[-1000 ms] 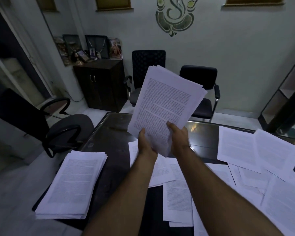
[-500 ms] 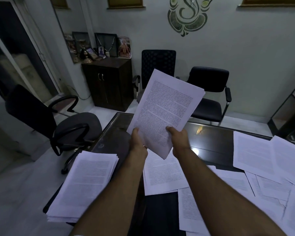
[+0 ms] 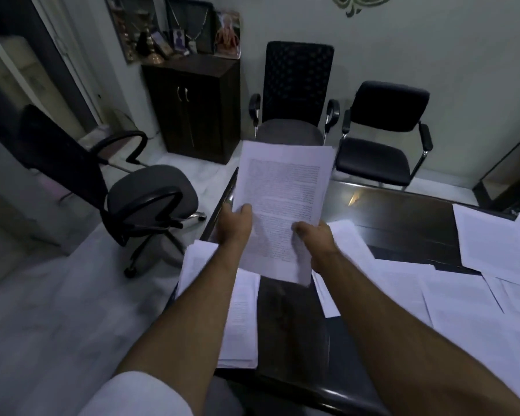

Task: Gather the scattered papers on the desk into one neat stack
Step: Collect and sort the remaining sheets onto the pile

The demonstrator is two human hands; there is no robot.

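Both of my hands hold a bundle of printed papers (image 3: 284,193) above the dark glossy desk (image 3: 403,217). My left hand (image 3: 233,225) grips the bundle's left edge with the thumb on top. On the lower right edge, my right hand (image 3: 315,238) pinches the same bundle. A thick stack of papers (image 3: 240,313) lies on the desk's left end, partly hidden under my left forearm. Several loose sheets (image 3: 463,295) lie scattered over the right half of the desk.
A grey swivel chair (image 3: 150,196) stands left of the desk. Two black visitor chairs (image 3: 379,130) stand beyond its far edge. A dark cabinet (image 3: 195,106) with framed pictures is against the back wall.
The held bundle has come down and turned more upright and squared. The view has shifted left and down, so the left stack now lies under my left arm.
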